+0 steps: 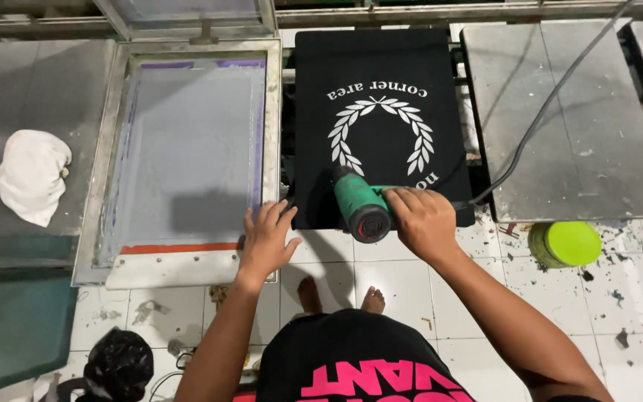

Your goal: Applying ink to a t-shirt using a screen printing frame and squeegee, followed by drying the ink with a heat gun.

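A black garment (381, 67) with a white wreath print lies flat on a printing platen straight ahead. My right hand (424, 220) grips a green heat gun (360, 205), its nozzle aimed at the lower part of the print. A black cord (545, 112) runs from the gun up to the right. My left hand (266, 242) rests open, fingers spread, on the near right corner of the aluminium screen frame (113, 160), next to the garment's lower left edge.
Bare grey platens (567, 112) stand to the right and a white rag (33, 175) lies on the left one. A lime-green lidded tub (564, 243) sits on the paint-spattered tile floor, a black bag (119, 365) lower left. My bare feet show below.
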